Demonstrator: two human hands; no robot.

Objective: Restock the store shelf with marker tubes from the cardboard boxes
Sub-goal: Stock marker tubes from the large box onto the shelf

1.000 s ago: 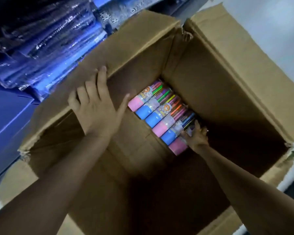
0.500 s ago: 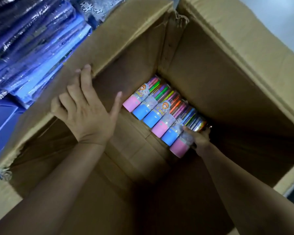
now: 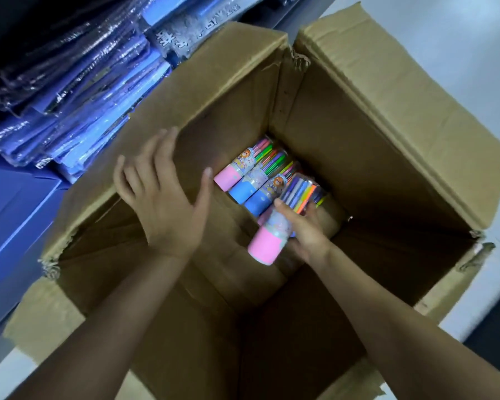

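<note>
A large open cardboard box [image 3: 358, 145] stands on the floor below me. At its bottom lies a row of clear marker tubes [image 3: 251, 180] with pink and blue caps and coloured markers inside. My right hand [image 3: 306, 229] reaches deep into the box and grips one pink-capped marker tube [image 3: 274, 232], lifted above the row and tilted. My left hand [image 3: 162, 203] rests with spread fingers on the box's left wall, at the fold of the left flap [image 3: 168, 111].
To the left, a blue shelf [image 3: 15, 215] carries stacks of plastic-wrapped blue packs [image 3: 78, 90]. The box's right flap [image 3: 410, 90] stands open over pale floor [image 3: 459, 33]. The near part of the box's inside is dark.
My right hand has closed round the pink-capped tube at the end of the row and lifted it up and toward me. My left hand has stayed on the box's left wall.
</note>
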